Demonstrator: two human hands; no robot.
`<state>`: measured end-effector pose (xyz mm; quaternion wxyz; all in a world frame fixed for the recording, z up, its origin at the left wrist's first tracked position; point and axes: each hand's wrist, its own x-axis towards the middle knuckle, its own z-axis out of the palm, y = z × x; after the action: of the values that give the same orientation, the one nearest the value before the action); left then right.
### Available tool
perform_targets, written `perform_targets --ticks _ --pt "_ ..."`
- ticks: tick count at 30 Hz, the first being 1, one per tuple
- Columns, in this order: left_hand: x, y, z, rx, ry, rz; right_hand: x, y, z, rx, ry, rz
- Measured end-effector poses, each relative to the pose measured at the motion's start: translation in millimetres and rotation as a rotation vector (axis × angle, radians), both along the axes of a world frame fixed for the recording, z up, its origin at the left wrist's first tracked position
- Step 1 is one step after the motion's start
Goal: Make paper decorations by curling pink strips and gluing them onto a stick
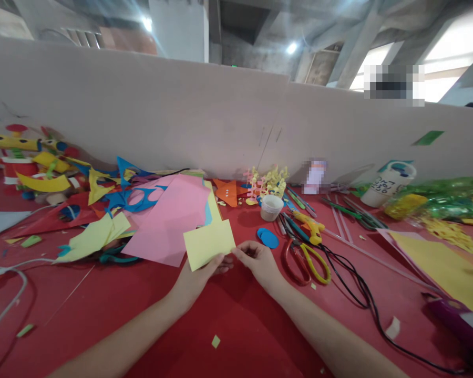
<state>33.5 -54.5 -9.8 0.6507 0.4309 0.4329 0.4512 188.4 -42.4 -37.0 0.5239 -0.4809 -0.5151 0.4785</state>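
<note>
A small pale yellow paper rectangle (208, 244) is held up over the red table. My left hand (199, 278) grips it from below, thumb on its front face and fingers behind. At the paper's lower right corner, my right hand (258, 262) is closed in a pinch on its edge. Pink sheets (173, 215) lie just behind and to the left of it. Two blue discs (268, 238) rest beyond my right hand, near a small white cup (271, 207). Scissors with red and yellow handles (308, 262) lie right of that hand.
Foam scraps (102, 231) and toy-like figures (19, 157) fill the left side. A yellow glue gun (309, 226) with a black cable (362, 294), yellow sheets (437, 262), a purple tool (453, 317) and a white container (386, 184) are at right. A pale partition (181, 115) stands behind.
</note>
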Motion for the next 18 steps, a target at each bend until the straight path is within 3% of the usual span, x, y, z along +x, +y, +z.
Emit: perform_targets --ticks 10,18 --pt "-2.5 3.2 -4.7 -0.040 -0.039 0.012 0.1 -1.2 1.5 -0.056 0.106 0.034" --pt "-3.3 3.7 -8.6 -0.043 -0.049 0.000 1.0 0.7 -0.1 -0.005 0.027 0.044"
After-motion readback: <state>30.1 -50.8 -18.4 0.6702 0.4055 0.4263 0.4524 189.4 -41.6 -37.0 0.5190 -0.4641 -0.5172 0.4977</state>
